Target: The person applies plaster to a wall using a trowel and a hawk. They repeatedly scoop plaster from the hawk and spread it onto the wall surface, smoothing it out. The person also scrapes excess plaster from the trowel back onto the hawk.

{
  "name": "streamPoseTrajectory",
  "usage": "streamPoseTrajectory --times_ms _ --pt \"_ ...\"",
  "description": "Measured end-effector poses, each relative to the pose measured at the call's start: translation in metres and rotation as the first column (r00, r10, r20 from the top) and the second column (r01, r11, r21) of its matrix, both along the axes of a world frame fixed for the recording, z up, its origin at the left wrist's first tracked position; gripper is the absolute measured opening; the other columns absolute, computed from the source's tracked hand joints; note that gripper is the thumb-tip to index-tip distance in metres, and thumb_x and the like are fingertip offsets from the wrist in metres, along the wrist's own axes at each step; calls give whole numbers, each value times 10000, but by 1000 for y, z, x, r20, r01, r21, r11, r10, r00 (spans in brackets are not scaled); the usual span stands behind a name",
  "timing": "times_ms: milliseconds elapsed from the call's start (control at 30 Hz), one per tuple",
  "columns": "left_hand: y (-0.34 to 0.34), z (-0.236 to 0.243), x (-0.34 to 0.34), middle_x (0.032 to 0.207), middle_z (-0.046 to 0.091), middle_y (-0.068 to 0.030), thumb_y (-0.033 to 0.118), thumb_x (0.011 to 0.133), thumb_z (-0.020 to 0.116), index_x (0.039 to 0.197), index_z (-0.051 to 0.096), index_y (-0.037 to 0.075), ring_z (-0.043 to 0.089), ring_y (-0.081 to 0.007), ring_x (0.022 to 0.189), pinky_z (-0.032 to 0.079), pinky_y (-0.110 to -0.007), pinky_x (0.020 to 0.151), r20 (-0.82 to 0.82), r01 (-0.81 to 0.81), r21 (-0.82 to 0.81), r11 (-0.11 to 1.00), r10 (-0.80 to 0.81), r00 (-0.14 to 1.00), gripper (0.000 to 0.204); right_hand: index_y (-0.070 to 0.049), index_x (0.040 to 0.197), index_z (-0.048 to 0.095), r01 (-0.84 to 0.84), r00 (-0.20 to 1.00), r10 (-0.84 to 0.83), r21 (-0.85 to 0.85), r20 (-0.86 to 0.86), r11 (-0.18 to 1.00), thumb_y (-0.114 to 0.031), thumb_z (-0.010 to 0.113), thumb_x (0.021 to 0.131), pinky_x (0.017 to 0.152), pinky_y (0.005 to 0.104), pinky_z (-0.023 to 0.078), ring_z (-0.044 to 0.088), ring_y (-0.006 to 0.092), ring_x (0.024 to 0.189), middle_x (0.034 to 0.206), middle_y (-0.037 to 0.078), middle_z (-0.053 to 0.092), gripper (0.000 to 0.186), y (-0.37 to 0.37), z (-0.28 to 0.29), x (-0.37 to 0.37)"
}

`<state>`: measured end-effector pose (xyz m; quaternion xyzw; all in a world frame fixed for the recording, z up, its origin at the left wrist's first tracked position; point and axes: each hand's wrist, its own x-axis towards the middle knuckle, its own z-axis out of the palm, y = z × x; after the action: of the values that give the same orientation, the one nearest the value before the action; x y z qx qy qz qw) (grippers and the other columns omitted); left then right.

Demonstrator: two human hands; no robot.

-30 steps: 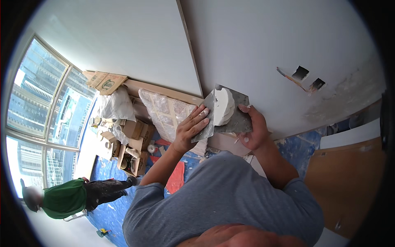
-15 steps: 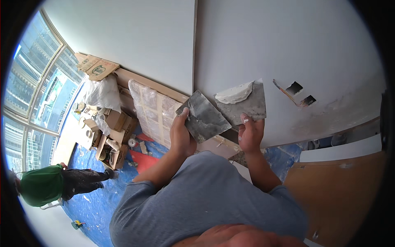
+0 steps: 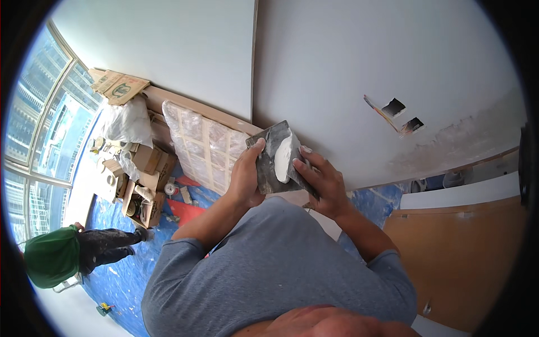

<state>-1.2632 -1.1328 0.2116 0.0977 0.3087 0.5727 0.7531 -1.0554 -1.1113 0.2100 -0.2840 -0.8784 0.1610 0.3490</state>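
My left hand [image 3: 245, 175] is closed on a wide, grey putty scraper [image 3: 264, 160], its thumb pressed on the smeared flat face. My right hand [image 3: 325, 182] grips a second scraper [image 3: 301, 168], now tilted steeply with its blade against the left one. White putty [image 3: 284, 160] lies in a thick lump where the two blades meet. Both scrapers are held in front of my chest, and their handles are hidden by my hands.
Ahead is a grey wall [image 3: 314, 62] with two cut-out boxes [image 3: 404, 116] and loose wires. A wrapped panel [image 3: 196, 146] leans at left, near cardboard boxes [image 3: 150, 194]. A person in green [image 3: 53, 255] stands on the blue floor sheet [image 3: 115, 275]. A brown board [image 3: 455, 253] is at right.
My right hand has moved left and turned its scraper up on edge against the left one. The putty has shifted between the blades, which were apart before.
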Motion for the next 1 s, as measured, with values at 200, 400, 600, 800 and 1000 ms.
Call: streamPoseTrajectory --times_ms 200,400,600,800,1000 --pt "-2 -11 2 1173 667 -175 335 1055 415 1314 529 -25 698 -287 1056 604 -453 908 19 34 -9 999 -34 999 457 -277 1439 564 77 992 -64 -114 113 991 -87 724 814 924 432 567 612 337 1221 1394 106 551 673 6 -9 14" --pt "-12 -21 4 1139 678 -147 335 1051 446 1286 551 -5 702 -268 1000 591 -444 898 23 -40 -44 998 41 999 426 -276 1440 560 195 967 -144 -249 208 948 -76 690 845 889 448 566 631 366 1151 1363 111 565 641 6 -22 23" --pt "-7 -18 1 1137 687 -131 312 1048 487 1269 574 13 694 -255 1018 561 -419 923 17 -172 7 985 172 985 382 43 1233 620 294 883 -404 -390 -240 873 31 523 988 839 308 514 638 212 846 1141 134 669 264 -28 -62 30" --pt "-12 -34 24 1159 660 -135 331 1066 449 1284 539 0 682 -239 1044 570 -400 919 -20 -96 -1 995 96 995 407 136 1218 570 213 913 -252 -153 -320 965 -9 573 977 983 400 477 600 316 1122 1252 238 596 281 -47 -37 -11" --pt "-14 -18 25 1137 672 -130 356 1062 460 1277 554 16 694 -241 1010 579 -398 882 -25 -33 12 999 33 999 414 51 1396 458 261 957 -290 -519 25 814 -110 578 989 1003 434 473 602 324 1176 1305 207 576 454 -32 -61 16"
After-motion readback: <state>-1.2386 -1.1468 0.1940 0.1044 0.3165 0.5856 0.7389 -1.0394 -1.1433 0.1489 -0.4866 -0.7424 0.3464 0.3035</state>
